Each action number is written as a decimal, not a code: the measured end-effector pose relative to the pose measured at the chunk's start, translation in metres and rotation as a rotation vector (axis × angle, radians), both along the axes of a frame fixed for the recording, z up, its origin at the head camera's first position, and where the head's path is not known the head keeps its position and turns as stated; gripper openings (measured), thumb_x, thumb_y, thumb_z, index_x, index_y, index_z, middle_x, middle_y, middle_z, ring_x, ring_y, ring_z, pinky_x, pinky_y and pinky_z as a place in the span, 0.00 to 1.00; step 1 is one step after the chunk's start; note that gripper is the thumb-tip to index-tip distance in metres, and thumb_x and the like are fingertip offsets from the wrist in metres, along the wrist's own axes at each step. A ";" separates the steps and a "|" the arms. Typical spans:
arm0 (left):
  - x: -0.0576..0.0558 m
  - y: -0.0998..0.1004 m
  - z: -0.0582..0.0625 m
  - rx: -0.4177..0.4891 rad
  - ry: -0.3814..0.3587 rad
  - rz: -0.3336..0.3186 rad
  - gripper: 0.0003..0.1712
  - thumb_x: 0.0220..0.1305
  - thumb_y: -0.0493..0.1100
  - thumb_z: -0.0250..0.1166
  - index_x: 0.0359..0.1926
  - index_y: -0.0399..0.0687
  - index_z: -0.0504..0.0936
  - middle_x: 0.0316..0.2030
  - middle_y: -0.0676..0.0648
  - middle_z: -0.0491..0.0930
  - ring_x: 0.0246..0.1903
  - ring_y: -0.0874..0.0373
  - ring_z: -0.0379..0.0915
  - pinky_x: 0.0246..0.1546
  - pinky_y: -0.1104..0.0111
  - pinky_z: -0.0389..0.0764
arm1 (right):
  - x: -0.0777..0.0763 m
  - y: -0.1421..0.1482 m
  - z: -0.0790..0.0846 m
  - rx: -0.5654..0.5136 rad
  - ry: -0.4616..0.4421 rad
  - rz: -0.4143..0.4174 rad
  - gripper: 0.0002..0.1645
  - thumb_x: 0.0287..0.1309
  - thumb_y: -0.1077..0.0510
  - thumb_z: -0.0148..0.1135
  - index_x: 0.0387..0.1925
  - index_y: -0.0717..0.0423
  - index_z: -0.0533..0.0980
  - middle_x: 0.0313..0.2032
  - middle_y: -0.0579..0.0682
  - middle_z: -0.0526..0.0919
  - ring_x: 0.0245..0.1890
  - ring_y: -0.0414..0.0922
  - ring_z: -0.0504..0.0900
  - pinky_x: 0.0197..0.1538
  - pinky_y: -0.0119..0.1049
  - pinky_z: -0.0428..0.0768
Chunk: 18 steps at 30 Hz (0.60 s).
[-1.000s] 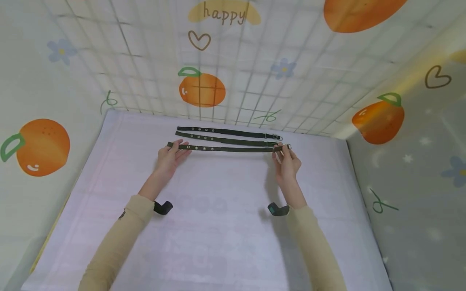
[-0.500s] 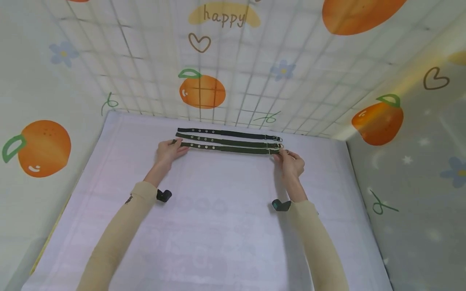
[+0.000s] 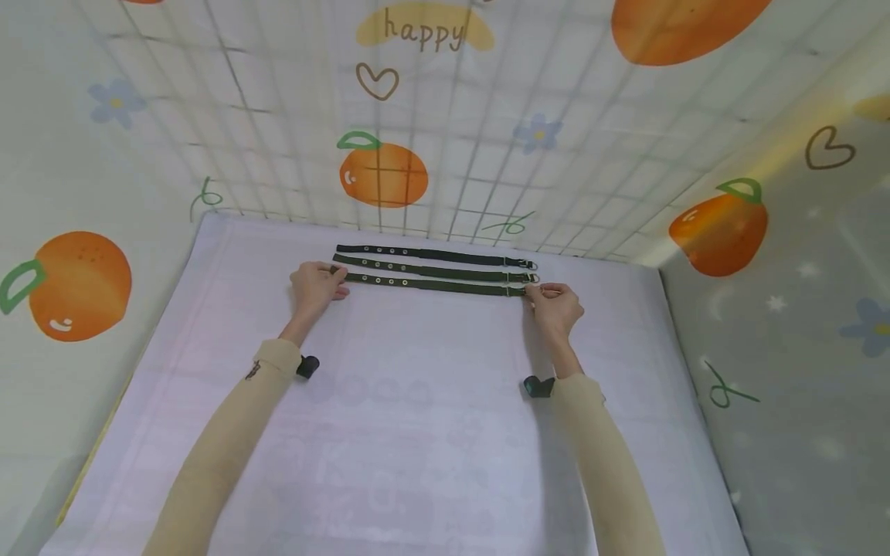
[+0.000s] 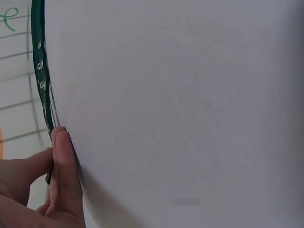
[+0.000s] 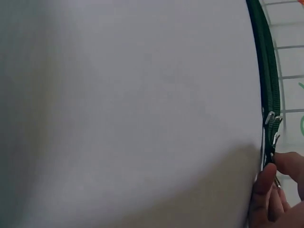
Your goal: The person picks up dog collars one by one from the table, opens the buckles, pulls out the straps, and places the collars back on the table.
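Observation:
Three dark collars with eyelets, metal buckles and rings lie almost parallel near the table's far edge. The nearest is a green collar (image 3: 452, 286); behind it come another green collar (image 3: 445, 271) and a darker, nearly black collar (image 3: 459, 255). My left hand (image 3: 315, 287) pinches the eyelet end of the nearest collar between thumb and fingers, as the left wrist view of the strap (image 4: 42, 76) shows. At the other end, my right hand (image 3: 558, 309) pinches that collar beside its buckle (image 5: 271, 118). The fingers partly hide both tips.
A white cloth-like surface covers the table (image 3: 417, 432). Close behind the collars rises a wire grid (image 3: 473, 185) in front of a printed backdrop with oranges. A patterned side wall (image 3: 786, 371) stands at the right.
The nearest collar has come down to lie straighter, in line with the other two. My right hand has shifted slightly right and down; my left hand has moved slightly left.

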<state>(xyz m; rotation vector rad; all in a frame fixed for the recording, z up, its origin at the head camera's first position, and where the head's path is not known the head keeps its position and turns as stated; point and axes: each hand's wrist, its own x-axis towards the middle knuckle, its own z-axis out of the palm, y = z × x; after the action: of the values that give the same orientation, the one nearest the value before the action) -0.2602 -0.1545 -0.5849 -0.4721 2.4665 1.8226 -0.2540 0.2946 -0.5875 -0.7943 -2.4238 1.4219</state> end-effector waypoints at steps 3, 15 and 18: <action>-0.001 -0.001 -0.002 -0.059 0.016 -0.002 0.18 0.73 0.41 0.72 0.53 0.30 0.85 0.38 0.30 0.91 0.20 0.61 0.89 0.28 0.70 0.91 | 0.001 0.000 -0.002 0.083 -0.006 0.021 0.21 0.67 0.48 0.75 0.53 0.57 0.82 0.34 0.43 0.86 0.35 0.38 0.84 0.43 0.26 0.80; 0.003 0.002 -0.011 -0.124 0.093 0.001 0.29 0.72 0.42 0.74 0.66 0.33 0.75 0.36 0.30 0.91 0.22 0.55 0.90 0.26 0.71 0.90 | 0.007 0.003 -0.007 0.069 0.039 0.044 0.24 0.71 0.53 0.71 0.61 0.60 0.76 0.59 0.59 0.86 0.35 0.36 0.83 0.40 0.23 0.82; 0.009 0.003 -0.010 -0.141 0.126 -0.041 0.25 0.75 0.45 0.70 0.64 0.35 0.77 0.40 0.31 0.92 0.29 0.49 0.93 0.31 0.68 0.92 | 0.012 0.004 -0.003 -0.050 0.052 0.064 0.24 0.74 0.52 0.68 0.63 0.59 0.75 0.59 0.62 0.86 0.31 0.32 0.83 0.33 0.18 0.81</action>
<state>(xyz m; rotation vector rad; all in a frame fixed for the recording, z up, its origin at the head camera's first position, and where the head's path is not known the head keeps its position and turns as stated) -0.2511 -0.1511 -0.5951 -0.3186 2.6792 1.7223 -0.2423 0.2991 -0.5908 -0.6877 -2.4038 1.5120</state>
